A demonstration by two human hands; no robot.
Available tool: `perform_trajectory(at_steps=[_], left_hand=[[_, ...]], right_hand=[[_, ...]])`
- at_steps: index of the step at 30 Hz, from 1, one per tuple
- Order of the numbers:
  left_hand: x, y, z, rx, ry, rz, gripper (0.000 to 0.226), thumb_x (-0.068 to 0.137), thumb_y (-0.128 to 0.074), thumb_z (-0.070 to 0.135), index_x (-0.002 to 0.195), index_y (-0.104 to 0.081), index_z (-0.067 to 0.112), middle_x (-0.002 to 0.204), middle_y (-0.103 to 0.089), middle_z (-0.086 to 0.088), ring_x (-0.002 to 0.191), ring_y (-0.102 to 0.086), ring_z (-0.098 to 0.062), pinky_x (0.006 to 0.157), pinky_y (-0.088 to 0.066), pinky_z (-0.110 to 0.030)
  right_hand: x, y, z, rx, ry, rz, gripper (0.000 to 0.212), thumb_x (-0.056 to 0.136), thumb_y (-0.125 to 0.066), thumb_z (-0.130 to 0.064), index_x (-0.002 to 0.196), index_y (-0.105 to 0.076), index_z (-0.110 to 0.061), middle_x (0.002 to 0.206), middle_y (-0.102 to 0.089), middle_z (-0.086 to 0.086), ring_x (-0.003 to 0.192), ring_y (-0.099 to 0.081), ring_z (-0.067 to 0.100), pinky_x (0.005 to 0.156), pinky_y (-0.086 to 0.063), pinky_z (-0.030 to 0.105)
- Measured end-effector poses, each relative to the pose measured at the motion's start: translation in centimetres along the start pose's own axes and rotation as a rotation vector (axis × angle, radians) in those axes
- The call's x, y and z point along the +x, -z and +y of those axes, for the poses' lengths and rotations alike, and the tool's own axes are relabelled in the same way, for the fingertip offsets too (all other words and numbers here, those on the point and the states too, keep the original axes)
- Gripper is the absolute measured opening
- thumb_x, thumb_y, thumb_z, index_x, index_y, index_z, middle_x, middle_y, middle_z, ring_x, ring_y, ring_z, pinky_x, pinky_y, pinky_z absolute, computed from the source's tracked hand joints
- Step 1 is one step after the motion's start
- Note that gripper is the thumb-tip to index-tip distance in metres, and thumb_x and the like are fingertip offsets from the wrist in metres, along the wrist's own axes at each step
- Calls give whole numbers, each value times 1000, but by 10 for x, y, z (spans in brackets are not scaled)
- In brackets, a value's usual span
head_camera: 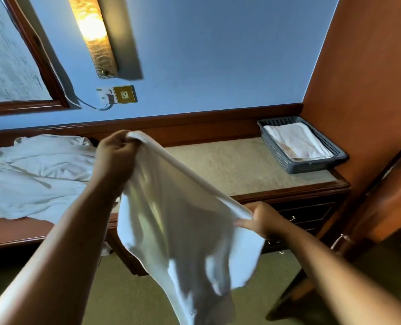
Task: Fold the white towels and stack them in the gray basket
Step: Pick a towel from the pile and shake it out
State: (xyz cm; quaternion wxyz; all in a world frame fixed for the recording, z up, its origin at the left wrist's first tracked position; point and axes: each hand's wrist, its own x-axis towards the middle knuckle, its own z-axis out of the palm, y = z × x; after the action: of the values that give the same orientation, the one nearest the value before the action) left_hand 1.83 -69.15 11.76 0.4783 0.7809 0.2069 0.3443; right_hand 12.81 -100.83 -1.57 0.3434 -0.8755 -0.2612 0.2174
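Towel (183, 221): soft matt cloth. Basket (286, 158): gray perforated plastic. Desk (288, 191): glossy wood edge, matt carpet-like top.

White towel (178, 221), gray mesh-patterned basket (288, 160), blue wall (218, 55), brown wooden desk (288, 195) with beige top.

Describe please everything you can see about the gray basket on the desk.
The gray basket is a shallow rectangular tray that looks like plastic, with perforated lattice walls and a plain solid rim. It sits flat at the far right end of the desk, on the beige top, close to the orange side wall. Inside lies a folded white towel, flat, filling most of the floor, with faint lettering. Neither hand touches the basket.
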Motion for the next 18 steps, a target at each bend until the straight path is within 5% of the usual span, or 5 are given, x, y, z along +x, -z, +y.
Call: perform_trajectory(at_steps=[5, 9, 13, 16, 18], left_hand=[[7, 18, -10, 161, 64, 65, 20, 96, -61, 27, 76, -67, 29, 69, -62, 3, 65, -57, -20, 65, -52, -41], [-27, -9, -2, 335, -11, -333, 15, 92, -70, 14, 88, -66, 28, 61, -61, 7, 41, -52, -2, 40, -36, -13], [-74, -45, 7, 410, -127, -785, 35, 83, -81, 38, 113, -62, 37, 66, -59, 16, 52, -52, 4, 49, -37, -9], [-78, -56, -9, 302, -127, -739, 25, 85, -73, 52, 86, -71, 27, 64, -66, 12, 56, -51, 0, 55, -46, -37], [-67, -49, -16, 358, -131, -623, 21, 91, -69, 40, 82, -73, 22, 66, -66, 1, 57, -52, -4, 56, -43, -35]], right_hand=[[-7, 13, 26, 81, -82, 334, 20, 86, -75, -21, 67, -68, -22, 60, -63, -8, 60, -57, 8, 59, -42, 27], [-13, 32, -43, 59, 216, 346, 26, 80, -65, -8, 81, -73, -33, 75, -70, -22, 78, -63, -13, 66, -45, 10], [-18, 33, -109, 57, 460, 326, 36, 79, -64, 5, 92, -78, -25, 90, -74, -18, 91, -66, -8, 74, -45, 6], [-18, 30, -128, 89, 482, 331, 33, 77, -65, 3, 87, -77, -26, 86, -74, -18, 85, -67, -3, 72, -50, 11], [-15, 31, -122, 46, 443, 304, 26, 78, -70, -3, 85, -76, -28, 80, -71, -22, 78, -66, -3, 64, -48, 12]])
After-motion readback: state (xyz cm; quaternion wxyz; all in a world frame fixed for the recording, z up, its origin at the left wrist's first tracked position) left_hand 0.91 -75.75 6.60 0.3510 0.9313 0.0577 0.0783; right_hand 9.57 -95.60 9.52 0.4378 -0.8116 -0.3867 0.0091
